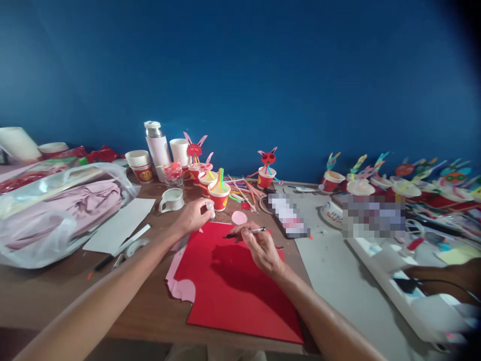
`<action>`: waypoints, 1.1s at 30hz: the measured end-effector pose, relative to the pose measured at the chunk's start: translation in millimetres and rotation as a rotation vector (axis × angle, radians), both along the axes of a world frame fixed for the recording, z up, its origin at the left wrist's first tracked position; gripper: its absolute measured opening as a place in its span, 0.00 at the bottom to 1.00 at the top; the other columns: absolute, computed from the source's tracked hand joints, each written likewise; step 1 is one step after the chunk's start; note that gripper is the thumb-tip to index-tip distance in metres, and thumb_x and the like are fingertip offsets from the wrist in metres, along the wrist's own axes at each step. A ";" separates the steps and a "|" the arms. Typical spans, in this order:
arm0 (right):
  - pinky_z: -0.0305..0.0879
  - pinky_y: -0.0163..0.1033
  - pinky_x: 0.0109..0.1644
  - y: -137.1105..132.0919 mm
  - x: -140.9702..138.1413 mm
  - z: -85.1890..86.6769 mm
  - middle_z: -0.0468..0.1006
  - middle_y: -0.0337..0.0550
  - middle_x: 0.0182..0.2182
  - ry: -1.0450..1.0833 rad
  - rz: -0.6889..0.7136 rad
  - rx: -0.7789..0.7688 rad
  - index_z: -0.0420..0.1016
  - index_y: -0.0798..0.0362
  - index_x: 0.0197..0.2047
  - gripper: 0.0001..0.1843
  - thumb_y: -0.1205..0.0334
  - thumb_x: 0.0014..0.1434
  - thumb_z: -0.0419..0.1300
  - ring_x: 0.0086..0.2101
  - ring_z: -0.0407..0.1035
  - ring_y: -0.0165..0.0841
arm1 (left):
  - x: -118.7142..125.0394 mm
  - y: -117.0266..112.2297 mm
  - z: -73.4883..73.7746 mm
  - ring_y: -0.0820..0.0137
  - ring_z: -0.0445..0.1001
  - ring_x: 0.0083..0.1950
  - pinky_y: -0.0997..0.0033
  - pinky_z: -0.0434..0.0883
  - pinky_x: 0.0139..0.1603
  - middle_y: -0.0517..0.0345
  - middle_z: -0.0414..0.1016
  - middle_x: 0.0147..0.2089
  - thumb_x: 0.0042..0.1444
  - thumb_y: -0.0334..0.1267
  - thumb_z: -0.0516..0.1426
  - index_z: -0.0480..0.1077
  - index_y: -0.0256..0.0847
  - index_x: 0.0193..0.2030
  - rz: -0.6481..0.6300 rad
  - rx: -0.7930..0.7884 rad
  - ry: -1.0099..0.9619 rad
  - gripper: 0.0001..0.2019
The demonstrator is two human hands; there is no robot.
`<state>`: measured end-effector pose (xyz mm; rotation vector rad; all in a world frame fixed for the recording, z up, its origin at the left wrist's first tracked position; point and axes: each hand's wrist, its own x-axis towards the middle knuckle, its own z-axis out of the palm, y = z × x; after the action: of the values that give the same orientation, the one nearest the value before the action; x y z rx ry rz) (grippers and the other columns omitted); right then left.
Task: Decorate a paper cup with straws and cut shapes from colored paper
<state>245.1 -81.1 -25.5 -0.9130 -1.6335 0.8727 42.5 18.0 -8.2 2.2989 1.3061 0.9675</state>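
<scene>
My left hand (197, 215) is closed, its fingertips pinching a small whitish, translucent object (210, 208) beyond the far edge of a red sheet (240, 291). Over that sheet, my right hand (257, 245) is closed around a pen (259, 230), dark at one end and held nearly level. A pink paper circle (239, 217) lies on the table between the hands. Pink paper with a cut-out edge (184, 290) sticks out from under the red sheet's left side. Just behind my left hand stands a red and white paper cup (218, 196) with coloured strips in it.
To the left are a plastic bag (75, 220), white paper (116, 225), a tape roll (136, 247) and a white mug (172, 200). A white thermos (158, 153) stands behind. Loose coloured sticks (244, 190), a decorated cup (266, 176) and a power strip (391, 286) lie rightward.
</scene>
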 end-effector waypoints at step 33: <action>0.61 0.46 0.55 67.3 55.9 -31.4 0.71 0.48 0.52 -0.780 -0.201 0.307 0.73 0.52 0.45 0.16 0.69 0.59 0.48 0.53 0.63 0.38 | -89.4 -58.7 3.4 0.67 0.76 0.31 0.70 0.72 0.33 0.52 0.76 0.42 0.52 0.43 0.52 0.64 0.39 0.53 0.291 -0.167 -0.215 0.21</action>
<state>301.0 -13.8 -56.9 -1.2522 -2.1968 0.0940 -46.9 -40.7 -4.8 1.8581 1.5884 1.1143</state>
